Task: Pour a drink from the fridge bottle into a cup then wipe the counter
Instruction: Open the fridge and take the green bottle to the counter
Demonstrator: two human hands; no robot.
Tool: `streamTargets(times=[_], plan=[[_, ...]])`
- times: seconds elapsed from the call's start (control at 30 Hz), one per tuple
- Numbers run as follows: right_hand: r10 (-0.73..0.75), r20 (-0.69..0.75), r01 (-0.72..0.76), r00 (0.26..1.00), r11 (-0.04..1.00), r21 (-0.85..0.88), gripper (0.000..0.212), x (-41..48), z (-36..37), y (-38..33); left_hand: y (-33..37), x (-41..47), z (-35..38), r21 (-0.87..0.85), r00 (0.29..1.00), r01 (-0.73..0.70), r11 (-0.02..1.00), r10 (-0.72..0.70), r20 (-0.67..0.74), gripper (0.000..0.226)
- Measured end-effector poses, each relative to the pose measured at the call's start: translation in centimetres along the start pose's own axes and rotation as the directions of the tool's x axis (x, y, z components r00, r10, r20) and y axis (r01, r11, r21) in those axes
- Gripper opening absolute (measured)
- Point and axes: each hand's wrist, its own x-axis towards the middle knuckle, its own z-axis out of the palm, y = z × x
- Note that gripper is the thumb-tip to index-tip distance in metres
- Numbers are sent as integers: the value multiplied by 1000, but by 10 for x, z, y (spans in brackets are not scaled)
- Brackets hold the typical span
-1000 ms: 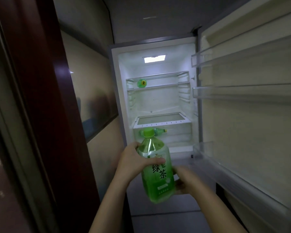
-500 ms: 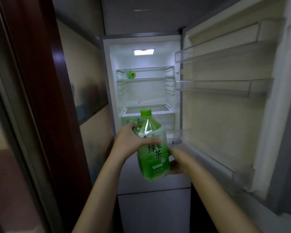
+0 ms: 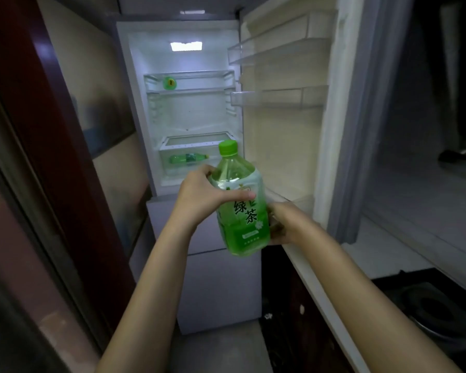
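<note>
Since the bottle point(image 3: 242, 211) at frame centre looks nearly full, it should feel heavy, its thin plastic yielding and perhaps cold-slick. The left hand point(image 3: 202, 200) grips its shoulder and the right hand point(image 3: 283, 224) holds its lower side, a sound hold. The open door point(image 3: 285, 146) crowds the right, and the counter point(image 3: 388, 246) lies past the door's edge.

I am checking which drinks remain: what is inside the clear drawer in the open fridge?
A green bottle lies on its side inside the drawer. The held tea bottle and the left hand cover its right front corner.
</note>
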Motion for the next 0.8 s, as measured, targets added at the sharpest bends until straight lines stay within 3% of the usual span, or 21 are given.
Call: streamTargets(times=[0.4,0.6,0.8], plan=[[40,-43,-36,998,995,91,33,-118,-67,80,44,-124,54,15,996,-26,1000,24,86,75],[69,-49,-61,996,987,150,22,-163,-95,96,68,-156,74,0,989,-48,999,47,142,67],[68,-213,-23,975,978,208,23,-188,-135,107,85,-171,98,-95,980,-76,993,92,177,66]])
